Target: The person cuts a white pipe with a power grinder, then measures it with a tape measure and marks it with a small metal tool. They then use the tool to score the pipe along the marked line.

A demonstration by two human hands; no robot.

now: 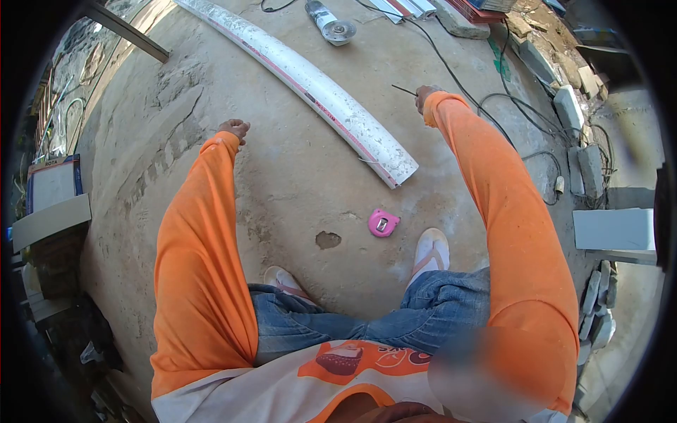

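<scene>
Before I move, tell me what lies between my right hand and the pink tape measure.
The head view shows the near end of the white pipe between your right hand and the pink tape measure, with bare floor on both sides.

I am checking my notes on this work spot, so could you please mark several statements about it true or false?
1. The right hand holds a thin dark stick. True.
2. The tape measure is blue. False: it is pink.
3. The left hand is on the grinder. False: the grinder lies on the ground, away from both hands.
4. The tape measure is nearer the right foot than the left foot. True.
5. The white pipe stands upright. False: it lies on the ground.
</scene>
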